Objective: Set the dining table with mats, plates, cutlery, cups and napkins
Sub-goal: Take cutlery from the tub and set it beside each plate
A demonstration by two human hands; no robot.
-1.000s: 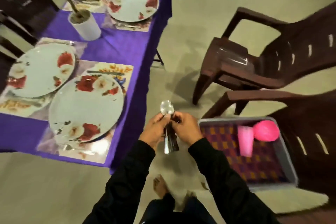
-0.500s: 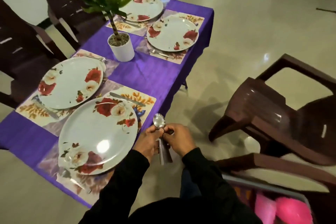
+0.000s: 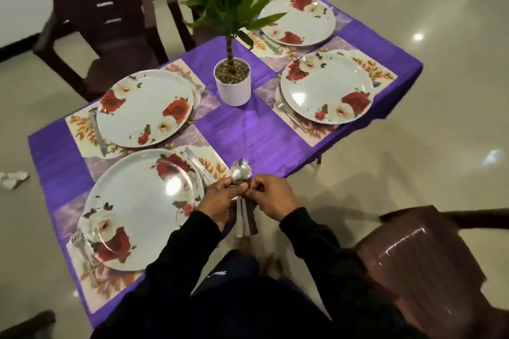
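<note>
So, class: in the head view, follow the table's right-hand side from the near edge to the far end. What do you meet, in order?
Spoons held in both hands → right near plate → far plate.

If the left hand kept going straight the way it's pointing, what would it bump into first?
Probably the right hand: the left hand points across at it, both pinching the spoons. Their fingers already look touching, though depth is hard to judge.

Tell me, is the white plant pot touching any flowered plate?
Apart. The head view shows purple tablecloth between the white plant pot and the nearest flowered plates.
</note>
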